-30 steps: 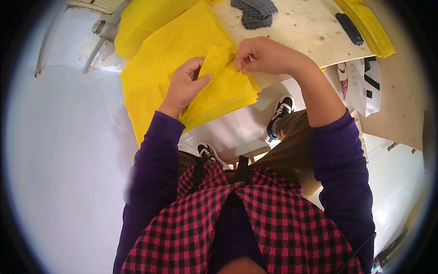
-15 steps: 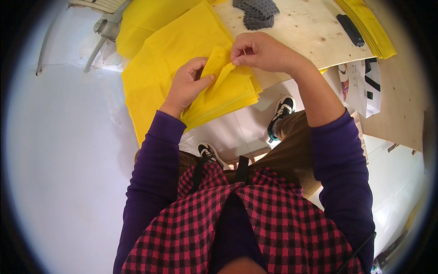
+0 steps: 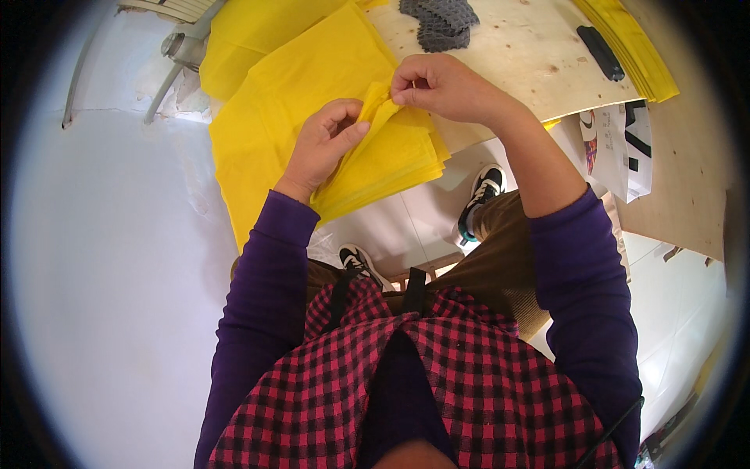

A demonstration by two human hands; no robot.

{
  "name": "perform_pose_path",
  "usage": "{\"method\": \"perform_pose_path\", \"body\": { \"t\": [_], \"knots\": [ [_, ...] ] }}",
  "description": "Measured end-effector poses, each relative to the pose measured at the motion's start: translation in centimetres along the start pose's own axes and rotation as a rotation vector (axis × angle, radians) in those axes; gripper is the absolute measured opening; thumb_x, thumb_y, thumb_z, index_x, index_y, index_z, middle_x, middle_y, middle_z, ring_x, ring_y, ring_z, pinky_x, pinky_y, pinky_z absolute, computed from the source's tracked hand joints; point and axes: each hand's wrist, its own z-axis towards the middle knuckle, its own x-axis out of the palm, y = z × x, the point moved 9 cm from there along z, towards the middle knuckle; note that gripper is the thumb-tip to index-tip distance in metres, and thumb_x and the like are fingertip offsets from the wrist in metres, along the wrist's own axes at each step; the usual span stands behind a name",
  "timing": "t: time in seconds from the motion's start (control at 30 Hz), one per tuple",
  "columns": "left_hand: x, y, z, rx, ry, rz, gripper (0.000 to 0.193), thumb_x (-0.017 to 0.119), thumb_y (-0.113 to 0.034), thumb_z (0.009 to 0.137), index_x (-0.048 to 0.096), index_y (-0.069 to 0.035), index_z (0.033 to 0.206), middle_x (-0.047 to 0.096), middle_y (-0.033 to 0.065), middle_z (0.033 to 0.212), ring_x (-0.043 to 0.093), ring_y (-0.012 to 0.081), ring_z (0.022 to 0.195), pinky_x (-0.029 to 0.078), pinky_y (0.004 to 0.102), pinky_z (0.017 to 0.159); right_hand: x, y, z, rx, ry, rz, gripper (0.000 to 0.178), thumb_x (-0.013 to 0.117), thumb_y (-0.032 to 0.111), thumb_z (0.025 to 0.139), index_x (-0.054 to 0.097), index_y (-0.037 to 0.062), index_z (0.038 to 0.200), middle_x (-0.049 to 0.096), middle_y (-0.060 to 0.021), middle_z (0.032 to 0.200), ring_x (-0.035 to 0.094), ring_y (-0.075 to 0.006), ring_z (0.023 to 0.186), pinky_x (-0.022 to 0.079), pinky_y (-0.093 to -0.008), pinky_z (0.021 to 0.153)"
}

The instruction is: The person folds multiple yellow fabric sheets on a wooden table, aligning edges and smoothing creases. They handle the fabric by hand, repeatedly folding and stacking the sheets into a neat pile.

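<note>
A stack of thin yellow fabric sheets [image 3: 269, 129] lies over the table's left part, its layered corner hanging past the near edge. My left hand [image 3: 324, 144] is closed on a lifted fold of the top yellow fabric, thumb on the near side. To its right, my right hand [image 3: 441, 87] pinches the upper corner of that same fold between thumb and fingertips. The fold [image 3: 379, 109] stands up between both hands; the fingers partly hide what lies behind it.
On the wooden table [image 3: 523, 70] lie a dark grey textured cloth [image 3: 441, 23], a black elongated object [image 3: 600, 53] and another yellow fabric stack [image 3: 633, 55] at the right. A white printed bag [image 3: 617, 148] hangs below the edge. A white wall [image 3: 125, 258] bounds the left side.
My right hand has shifted slightly left with the pinched corner, toward my left hand. The lifted fold is narrower and more gathered between the hands.
</note>
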Motion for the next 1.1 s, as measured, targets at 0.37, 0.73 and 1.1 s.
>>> {"method": "perform_pose_path", "body": {
  "t": [0.37,0.73,1.1],
  "knots": [
    [0.0,0.1,0.0,0.011,-0.016,0.052,0.027,0.068,0.001,0.082,0.059,0.002,0.107,0.056,0.0027,0.105,0.054,0.0106,0.097,0.044,0.0236,0.088,-0.1,0.4,-0.1,-0.070,-0.003,-0.017,0.015,0.069,0.014,0.084,0.062,0.0020,0.088,0.058,-0.0001,0.076,0.051,-0.0099,0.070,0.042,-0.0256,0.063],
    [-0.1,-0.1,-0.1,0.035,-0.018,0.055,0.022,0.068,0.000,0.082,0.059,0.002,0.102,0.056,0.0034,0.106,0.054,0.0114,0.097,0.043,0.0240,0.087,0.0,0.4,0.4,-0.115,-0.071,-0.041,0.019,0.070,0.022,0.079,0.066,0.0040,0.083,0.063,-0.0088,0.082,0.060,-0.0222,0.075,0.047,-0.0327,0.067],
    [-0.4,0.3,0.1,0.008,-0.036,0.072,0.024,0.067,-0.002,0.084,0.061,0.004,0.106,0.059,0.0030,0.103,0.055,0.0097,0.094,0.043,0.0231,0.085,-0.2,0.8,0.3,-0.143,-0.071,-0.051,0.021,0.068,0.024,0.081,0.066,0.0031,0.085,0.062,-0.0106,0.081,0.060,-0.0244,0.075,0.047,-0.0336,0.067]
  ]
}}
